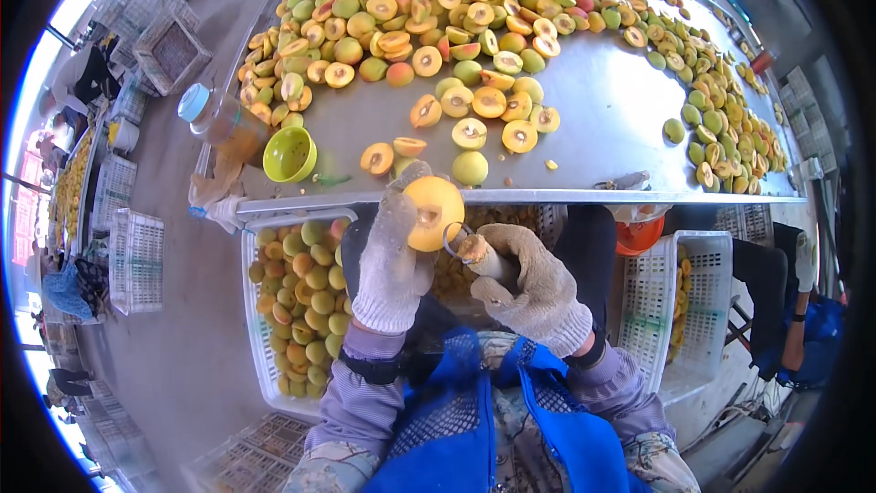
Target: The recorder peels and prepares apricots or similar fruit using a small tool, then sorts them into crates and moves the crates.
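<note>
My left hand (388,267), in a white knitted glove, grips a yellow peach half (432,215) with its cut face turned up and the pit area showing brown in the middle. Closed around a looped metal pitting tool (474,250) with a pale, thick handle is my gloved right hand (537,285). The tool's ring touches or overlaps the lower right edge of the peach half; which of the two I cannot tell. Both hands are in front of the metal table's near edge, above my lap.
A metal table (584,141) carries a heap of halved peaches (411,14). On its left stand a green bowl (290,154) and a lidded jar (219,119). White crates of peaches (306,301) and of cut pieces (680,310) flank my legs. Another person (776,283) sits at right.
</note>
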{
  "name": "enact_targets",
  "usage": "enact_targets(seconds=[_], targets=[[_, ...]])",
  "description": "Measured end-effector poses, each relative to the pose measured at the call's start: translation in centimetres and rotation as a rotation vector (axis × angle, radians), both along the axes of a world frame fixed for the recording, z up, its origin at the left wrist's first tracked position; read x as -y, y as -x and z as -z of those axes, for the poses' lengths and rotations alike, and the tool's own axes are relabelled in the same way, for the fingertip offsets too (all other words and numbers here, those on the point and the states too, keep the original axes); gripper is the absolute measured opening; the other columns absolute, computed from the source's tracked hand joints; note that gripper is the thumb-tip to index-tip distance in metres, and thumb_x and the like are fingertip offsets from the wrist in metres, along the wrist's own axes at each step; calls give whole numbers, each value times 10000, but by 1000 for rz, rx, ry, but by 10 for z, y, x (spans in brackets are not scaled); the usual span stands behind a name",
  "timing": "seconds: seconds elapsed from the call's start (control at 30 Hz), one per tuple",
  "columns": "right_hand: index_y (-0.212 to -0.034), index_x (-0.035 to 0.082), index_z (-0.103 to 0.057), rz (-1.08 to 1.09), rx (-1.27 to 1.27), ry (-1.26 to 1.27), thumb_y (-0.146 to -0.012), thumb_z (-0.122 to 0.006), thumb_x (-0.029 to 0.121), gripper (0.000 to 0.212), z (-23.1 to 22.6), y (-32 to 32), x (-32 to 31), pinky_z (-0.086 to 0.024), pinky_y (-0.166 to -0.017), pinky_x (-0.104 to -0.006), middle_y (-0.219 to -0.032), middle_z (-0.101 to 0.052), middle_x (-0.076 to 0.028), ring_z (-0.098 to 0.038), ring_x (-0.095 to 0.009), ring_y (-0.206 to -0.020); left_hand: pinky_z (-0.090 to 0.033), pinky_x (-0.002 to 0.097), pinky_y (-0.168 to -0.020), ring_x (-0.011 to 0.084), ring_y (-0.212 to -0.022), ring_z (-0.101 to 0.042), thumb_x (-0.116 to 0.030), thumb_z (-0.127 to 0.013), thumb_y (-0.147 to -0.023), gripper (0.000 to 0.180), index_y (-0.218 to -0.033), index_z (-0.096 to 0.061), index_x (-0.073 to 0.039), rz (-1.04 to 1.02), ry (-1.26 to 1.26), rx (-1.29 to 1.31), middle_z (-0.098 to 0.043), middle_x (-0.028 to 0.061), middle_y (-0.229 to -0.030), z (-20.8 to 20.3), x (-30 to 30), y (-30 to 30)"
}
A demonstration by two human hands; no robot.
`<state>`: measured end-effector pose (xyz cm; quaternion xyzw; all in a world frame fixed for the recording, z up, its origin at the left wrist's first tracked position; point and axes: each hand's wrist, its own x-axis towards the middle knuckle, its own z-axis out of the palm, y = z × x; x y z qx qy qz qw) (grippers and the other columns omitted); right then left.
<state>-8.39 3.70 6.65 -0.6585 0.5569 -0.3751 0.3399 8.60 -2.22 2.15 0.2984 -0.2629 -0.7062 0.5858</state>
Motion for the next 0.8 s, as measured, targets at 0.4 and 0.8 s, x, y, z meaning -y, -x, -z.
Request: enact_targets(seconds=[0.4, 0.8], targets=[[-1202, 141, -536, 85, -273, 109, -839, -668, 308, 421, -18, -23, -26, -538, -598, -415, -864, -679, -112, -673, -341, -715, -444, 480, -1063, 375, -1271, -526, -462, -525, -989, 578, -1347, -466, -13, -61, 51, 13, -510, 173, -1403, -23, -37, 7], [-1078, 119, -506, -77, -9, -24, -915, -611, 350, 302, -26, -19, -53, -474, -462, -357, -657, -610, -117, -632, -266, -531, -480, 356, -965, 245, -1091, -616, -294, -445, -1050, 418, -1301, -521, 30, -59, 469, 530, -558, 149, -1320, -67, -65, 11]])
